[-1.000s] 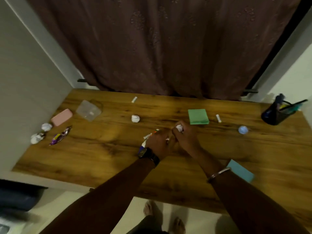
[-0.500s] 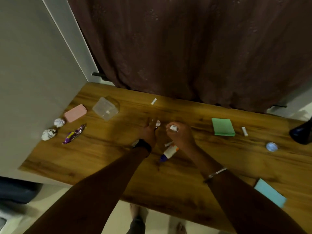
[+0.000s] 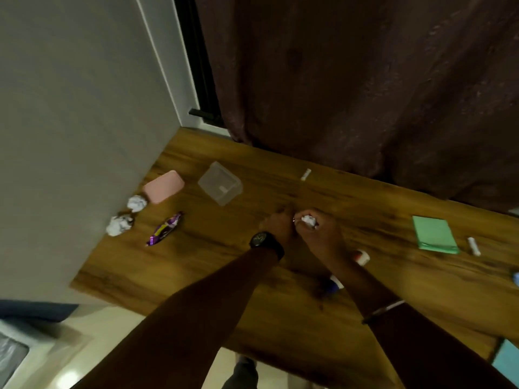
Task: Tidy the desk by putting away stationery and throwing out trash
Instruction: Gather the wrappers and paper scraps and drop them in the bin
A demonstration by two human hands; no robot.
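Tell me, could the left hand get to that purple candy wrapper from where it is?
Probably yes. The left hand is by the right hand, which holds a paper ball. Bare desk lies between it and the purple candy wrapper, with nothing in the way.

Both hands [image 3: 306,231] together mid-desk [image 3: 252,276], crumpled paper [image 3: 308,221] in the right grip

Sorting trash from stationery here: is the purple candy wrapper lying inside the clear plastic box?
No, the purple candy wrapper lies on the bare desk, apart from the clear plastic box and nearer the two crumpled paper balls.
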